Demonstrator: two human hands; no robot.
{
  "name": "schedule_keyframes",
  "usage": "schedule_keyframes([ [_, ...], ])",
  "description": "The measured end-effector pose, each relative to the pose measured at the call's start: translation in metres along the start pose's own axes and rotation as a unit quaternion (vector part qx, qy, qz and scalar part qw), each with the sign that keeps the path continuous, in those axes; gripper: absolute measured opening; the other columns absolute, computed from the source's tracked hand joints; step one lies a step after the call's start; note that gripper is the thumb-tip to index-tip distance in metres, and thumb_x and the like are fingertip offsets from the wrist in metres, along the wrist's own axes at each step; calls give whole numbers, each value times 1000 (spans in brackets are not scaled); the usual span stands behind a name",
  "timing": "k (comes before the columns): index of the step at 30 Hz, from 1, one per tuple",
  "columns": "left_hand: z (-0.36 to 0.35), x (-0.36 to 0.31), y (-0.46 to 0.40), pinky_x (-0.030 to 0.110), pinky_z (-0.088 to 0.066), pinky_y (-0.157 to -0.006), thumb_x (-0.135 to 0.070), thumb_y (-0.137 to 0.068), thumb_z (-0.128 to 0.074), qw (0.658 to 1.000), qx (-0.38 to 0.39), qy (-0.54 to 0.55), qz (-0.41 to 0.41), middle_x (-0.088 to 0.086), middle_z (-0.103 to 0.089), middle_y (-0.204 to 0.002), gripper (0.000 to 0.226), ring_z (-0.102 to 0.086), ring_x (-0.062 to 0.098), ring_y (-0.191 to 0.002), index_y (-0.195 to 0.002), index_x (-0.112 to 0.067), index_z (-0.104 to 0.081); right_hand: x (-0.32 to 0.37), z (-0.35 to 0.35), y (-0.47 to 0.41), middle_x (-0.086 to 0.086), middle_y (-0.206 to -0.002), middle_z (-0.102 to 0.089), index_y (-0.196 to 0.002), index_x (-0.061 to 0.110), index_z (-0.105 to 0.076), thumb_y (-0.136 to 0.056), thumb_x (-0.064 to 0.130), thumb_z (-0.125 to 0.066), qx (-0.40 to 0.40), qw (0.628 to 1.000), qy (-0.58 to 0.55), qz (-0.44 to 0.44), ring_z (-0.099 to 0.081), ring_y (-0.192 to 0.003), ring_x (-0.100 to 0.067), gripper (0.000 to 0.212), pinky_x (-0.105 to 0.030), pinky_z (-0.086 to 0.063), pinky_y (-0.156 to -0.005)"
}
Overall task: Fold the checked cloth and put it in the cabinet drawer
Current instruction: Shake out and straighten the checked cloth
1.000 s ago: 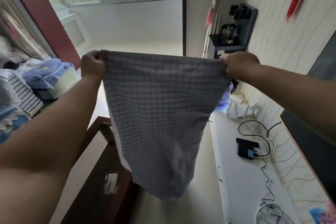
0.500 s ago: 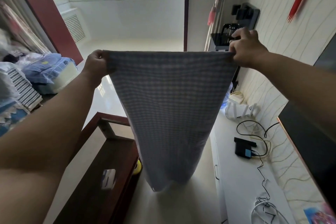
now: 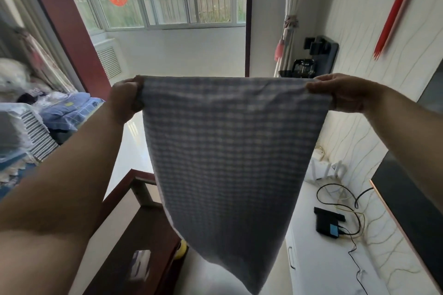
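Note:
The checked cloth (image 3: 227,155), blue-grey and white, hangs in the air in front of me, stretched flat along its top edge. My left hand (image 3: 124,100) grips its top left corner. My right hand (image 3: 340,92) pinches the top right corner. The cloth narrows toward its bottom end, which dangles above the floor. A white cabinet (image 3: 318,266) runs along the right wall, with a drawer handle (image 3: 290,257) showing on its front. The cloth hides part of the cabinet and the floor behind it.
A dark wooden table (image 3: 134,246) stands low at the left with a small box on it. On the cabinet top lie a black device (image 3: 328,224) and tangled cables (image 3: 340,196). A bed with bedding (image 3: 64,112) is at the far left. A coffee maker (image 3: 311,62) stands at the back right.
Both hands have kept their hold on the top corners. The cloth is stretched wider and flatter, and its lower end has swung slightly right. My view has tilted upward.

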State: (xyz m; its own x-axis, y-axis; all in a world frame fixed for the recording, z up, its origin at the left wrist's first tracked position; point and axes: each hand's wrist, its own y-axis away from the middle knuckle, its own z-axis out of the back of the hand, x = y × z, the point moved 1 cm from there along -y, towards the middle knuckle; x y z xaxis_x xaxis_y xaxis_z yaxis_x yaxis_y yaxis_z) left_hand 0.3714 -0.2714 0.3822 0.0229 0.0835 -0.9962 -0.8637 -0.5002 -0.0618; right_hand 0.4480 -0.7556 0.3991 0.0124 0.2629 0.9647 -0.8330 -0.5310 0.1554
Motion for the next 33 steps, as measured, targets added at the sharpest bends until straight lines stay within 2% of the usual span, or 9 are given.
schedule_keyframes([
  [6, -21, 21, -7, 35, -60, -61, -6, -95, -45, 984, -21, -172, 44, 12, -56, -92, 20, -59, 28, -74, -80, -13, -57, -25, -28, -12, -12, -102, -63, -111, 4, -60, -76, 19, -70, -89, 993, 13, -72, -62, -85, -20, 40, -30, -57, -70],
  [10, -44, 24, -5, 17, -51, -78, -14, -100, -37, 934, 18, -356, 31, 10, -60, -110, 29, -59, 22, -111, -121, -2, -53, -22, -45, -25, -15, -108, -63, -114, 3, -60, -92, 12, -56, -149, 965, 213, -39, -60, -95, -25, 24, -32, -51, -76],
  [11, -47, 27, -8, 20, -48, -81, -14, -100, -34, 896, 21, -443, -28, 9, -58, -97, 26, -59, 21, -106, -113, -5, -54, -20, -51, -28, -15, -110, -62, -114, 2, -60, -93, 12, -53, -153, 954, 257, -23, -59, -99, -26, 25, -33, -49, -80],
  [13, -54, 18, -12, 30, -39, -58, -10, -98, -31, 968, -4, -248, 47, 7, -35, -68, 27, -48, 22, -67, -78, -13, -48, -16, -62, -31, -15, -108, -60, -108, 3, -59, -96, 22, -47, -143, 944, 296, 5, -57, -102, -28, 25, -34, -46, -82],
  [17, -53, 4, -19, 27, -48, -70, -48, -99, -36, 942, 226, -218, 116, 7, -63, -85, 45, -60, 19, -77, -91, -11, -61, -12, -61, -35, -2, -103, -59, -105, 19, -51, -86, 58, -51, 4, 938, 342, -51, -59, -98, -20, 44, -33, -50, -84],
  [20, -51, 14, -37, 20, -51, -61, -36, -91, -55, 871, 380, -282, 133, -3, -70, -84, 29, -64, 7, -72, -108, -15, -64, -24, -49, -48, 0, -109, -60, -108, 25, -51, -77, 28, -75, 110, 922, 350, -122, -60, -103, -19, 39, -34, -52, -90],
  [23, -57, 44, -83, 19, -43, -52, -7, -71, -78, 818, 412, -380, 135, 4, -60, -81, 32, -51, 10, -65, -99, -9, -64, -43, -39, -88, -1, -104, -63, -101, 24, -60, -76, 10, -73, 70, 903, 411, -106, -59, -101, -21, 31, -35, -50, -88],
  [28, -83, 77, -174, 23, -54, -53, 2, -82, -67, 881, 280, -370, 93, 11, -62, -85, 15, -59, 21, -73, -96, -2, -66, -39, -2, -160, -4, -97, -61, -98, 19, -58, -72, 10, -77, -107, 945, 300, -72, -60, -91, -21, 33, -30, -51, -73],
  [33, -123, 93, -264, 23, -54, -42, 5, -77, -73, 945, 166, -263, 97, 13, -60, -84, 14, -60, 27, -73, -87, -1, -65, -31, 26, -244, -8, -80, -60, -85, 9, -63, -73, 16, -78, -288, 923, 231, -103, -55, -71, -19, 21, -27, -45, -60],
])
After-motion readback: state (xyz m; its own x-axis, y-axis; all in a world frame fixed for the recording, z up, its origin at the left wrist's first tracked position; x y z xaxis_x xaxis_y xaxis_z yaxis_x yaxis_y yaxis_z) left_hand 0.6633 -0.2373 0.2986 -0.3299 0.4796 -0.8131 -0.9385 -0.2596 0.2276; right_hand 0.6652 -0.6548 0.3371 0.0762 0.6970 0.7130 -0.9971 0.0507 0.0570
